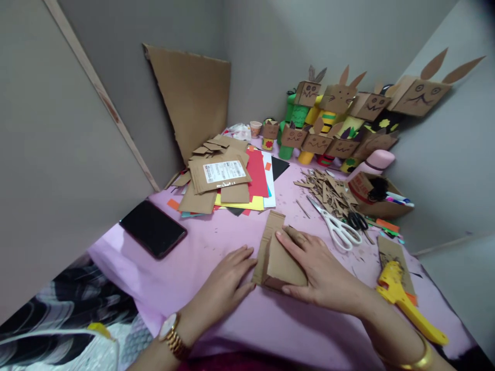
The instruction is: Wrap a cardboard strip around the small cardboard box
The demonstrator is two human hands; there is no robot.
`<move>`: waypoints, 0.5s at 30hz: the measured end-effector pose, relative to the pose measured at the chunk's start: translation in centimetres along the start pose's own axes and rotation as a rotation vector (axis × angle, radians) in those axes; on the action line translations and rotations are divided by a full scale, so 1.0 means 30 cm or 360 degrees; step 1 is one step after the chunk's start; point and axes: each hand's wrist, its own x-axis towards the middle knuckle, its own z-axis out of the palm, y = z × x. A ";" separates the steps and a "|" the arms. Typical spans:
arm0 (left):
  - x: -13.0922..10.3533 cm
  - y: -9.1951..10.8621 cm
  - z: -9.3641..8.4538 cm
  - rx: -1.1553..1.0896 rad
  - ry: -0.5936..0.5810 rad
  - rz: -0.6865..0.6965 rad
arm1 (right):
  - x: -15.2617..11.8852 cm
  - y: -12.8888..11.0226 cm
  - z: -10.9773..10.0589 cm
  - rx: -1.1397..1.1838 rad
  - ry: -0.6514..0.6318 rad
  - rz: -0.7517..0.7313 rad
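Note:
A small folded cardboard box [284,264] lies on the pink cloth in front of me, with a corrugated cardboard strip [270,232] along its left side. My right hand [319,265] grips the box from the right, thumb at the near edge and fingers over the top and far side. My left hand [234,273] rests flat at the left, fingers apart, its fingertips touching or nearly touching the strip's edge; nothing is held in it.
A phone [153,228] lies at the left, stacked cardboard [197,178] and colored paper [257,172] behind. White scissors [335,225], cardboard scraps [328,190] and a yellow glue gun [406,301] lie right. Cardboard-headed figures [319,143] stand at the back.

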 end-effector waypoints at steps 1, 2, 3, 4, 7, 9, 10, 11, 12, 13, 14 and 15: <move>-0.005 0.009 0.005 0.0017 0.0031 -0.0014 | 0.001 -0.004 0.002 0.0006 0.0020 0.0000; -0.009 0.017 0.011 0.0029 0.0064 -0.0027 | 0.001 -0.007 0.003 0.0018 0.0038 0.0000; -0.013 0.024 0.016 0.0037 0.0094 -0.0035 | 0.001 -0.009 0.005 0.0036 0.0056 -0.0003; -0.015 0.030 0.021 0.0042 0.0125 -0.0041 | 0.000 -0.007 0.007 0.0063 0.0073 -0.0010; -0.020 0.035 0.028 0.0043 0.0201 -0.0042 | -0.013 0.017 0.012 0.0219 0.0136 -0.0026; -0.026 0.032 0.027 0.0042 0.0243 -0.0042 | -0.033 0.050 0.009 0.0412 0.0220 0.0032; -0.030 0.032 0.025 0.0041 0.0262 -0.0045 | -0.046 0.069 0.004 0.0516 0.0287 0.0082; -0.035 0.033 0.023 0.0044 0.0281 -0.0042 | -0.061 0.089 -0.003 0.0608 0.0365 0.0134; -0.041 0.037 0.022 0.0054 0.0302 -0.0028 | -0.076 0.109 -0.011 0.0673 0.0444 0.0183; -0.046 0.045 0.023 0.0072 0.0319 0.0004 | -0.091 0.126 -0.020 0.0708 0.0511 0.0231; -0.051 0.056 0.026 0.0097 0.0328 0.0055 | -0.104 0.140 -0.029 0.0711 0.0558 0.0276; -0.054 0.069 0.032 0.0129 0.0325 0.0119 | -0.116 0.151 -0.038 0.0686 0.0585 0.0320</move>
